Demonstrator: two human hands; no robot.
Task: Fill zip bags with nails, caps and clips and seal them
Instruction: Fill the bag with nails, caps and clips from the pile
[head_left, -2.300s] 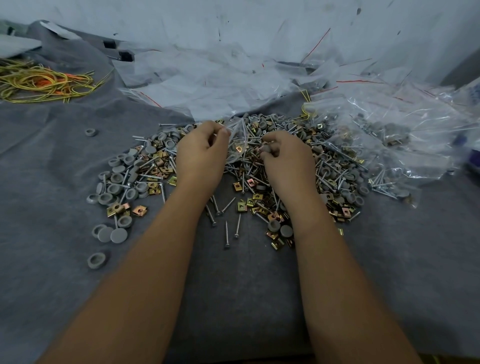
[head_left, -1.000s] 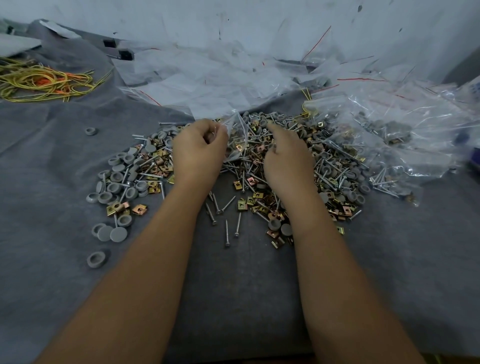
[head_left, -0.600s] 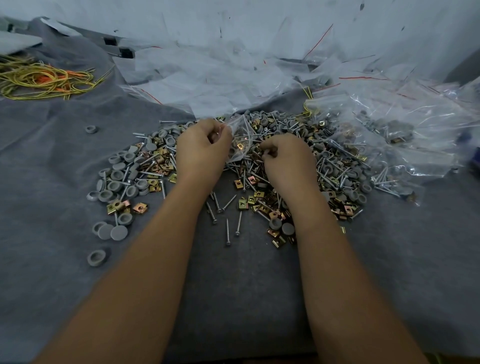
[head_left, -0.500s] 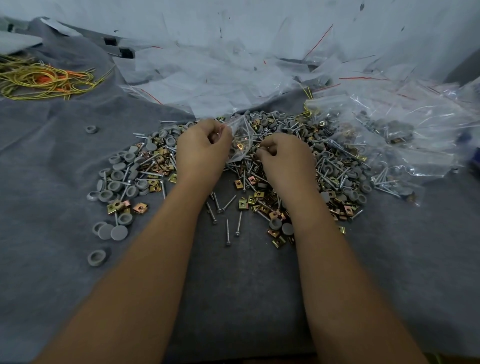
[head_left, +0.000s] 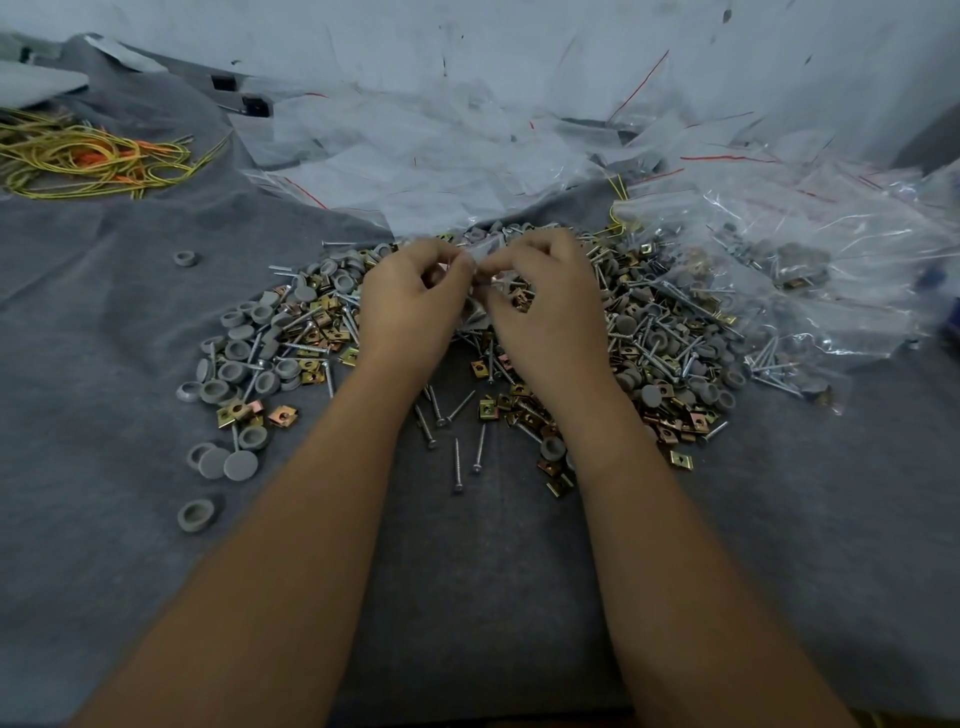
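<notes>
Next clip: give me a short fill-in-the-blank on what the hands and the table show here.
1. Both hands, left hand and right hand, pinch one small clear ____ between them.
2. The round caps are ____ in colour.
3. The bundle of cords at far left is mostly ____.
4. Filled bags lie to the ____ of the loose pile.

Missing: bag; grey; yellow; right

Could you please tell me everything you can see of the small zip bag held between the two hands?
The small zip bag is clear, thin plastic, largely hidden by the hands. The left hand and right hand each pinch its top edge, fingertips close together, holding it just above the pile of nails, caps and clips. Something coppery shows through it near the right hand's fingers; whether it is sealed cannot be told.
</notes>
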